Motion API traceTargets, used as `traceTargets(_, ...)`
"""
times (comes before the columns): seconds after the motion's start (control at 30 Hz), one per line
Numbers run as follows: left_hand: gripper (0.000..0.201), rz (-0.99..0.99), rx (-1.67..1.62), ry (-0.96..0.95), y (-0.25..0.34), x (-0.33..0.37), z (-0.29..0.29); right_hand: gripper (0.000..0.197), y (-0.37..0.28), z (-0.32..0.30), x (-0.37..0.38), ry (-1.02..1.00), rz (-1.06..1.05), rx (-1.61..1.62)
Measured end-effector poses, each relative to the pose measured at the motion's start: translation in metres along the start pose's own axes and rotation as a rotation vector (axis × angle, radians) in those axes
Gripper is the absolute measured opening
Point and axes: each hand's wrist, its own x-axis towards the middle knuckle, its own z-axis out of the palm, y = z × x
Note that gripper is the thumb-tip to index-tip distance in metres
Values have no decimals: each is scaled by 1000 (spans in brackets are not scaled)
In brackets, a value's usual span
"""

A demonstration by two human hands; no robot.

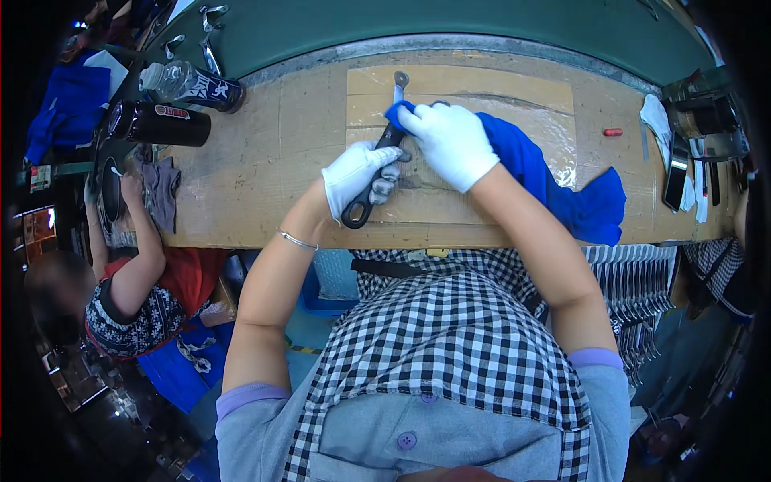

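In the middle of the work table I hold a black handle (360,210), apparently a pan handle, tilted with its looped end toward me. A silvery metal piece sticks out at its far end. My left hand (353,175), in a white glove with dirty grey fingertips, is closed around the handle's middle. Also white-gloved, my right hand (454,145) pinches a blue cloth (522,161) against the upper part of the handle, where the metal begins. The rest of that cloth trails over the table to the right. Part of the handle is hidden under the fingers and cloth.
A clear bottle (189,84) and a dark flask (161,123) lie at the left. A grey rag (161,189) is nearby, beside a co-worker's arm (144,233). At right are a small red piece (613,132) and a phone (676,173). Several handles (642,285) hang below the table.
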Motion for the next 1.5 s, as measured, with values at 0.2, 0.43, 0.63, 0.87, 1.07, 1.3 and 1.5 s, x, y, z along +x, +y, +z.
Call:
traceTargets(0.2, 31, -13, 40, -12, 6, -1, -1, 19, 13, -52, -2, -242, 227, 73)
traceTargets(0.43, 18, 56, 145, 96, -7, 3, 10, 21, -22, -21, 11, -79, 357, 256)
traceTargets(0.63, 19, 72, 114, 93, -6, -2, 14, 18, -14, -22, 10, -52, 454, 96)
traceTargets(0.87, 21, 136, 126, 213, -17, 3, 23, 18, -24, -10, 13, 1, 435, 175)
traceTargets(1.07, 28, 288, 438, 331, -19, 1, 19, 18, 3, -21, 0, 72, 451, 92)
traceTargets(1.3, 30, 586, 1254, 715, -15, -1, 6, 38, 25, -65, -11, 119, 552, 164)
traceTargets(1.5, 24, 557, 1349, 674, -21, 4, 22, 26, 10, -27, -12, -121, 473, 674)
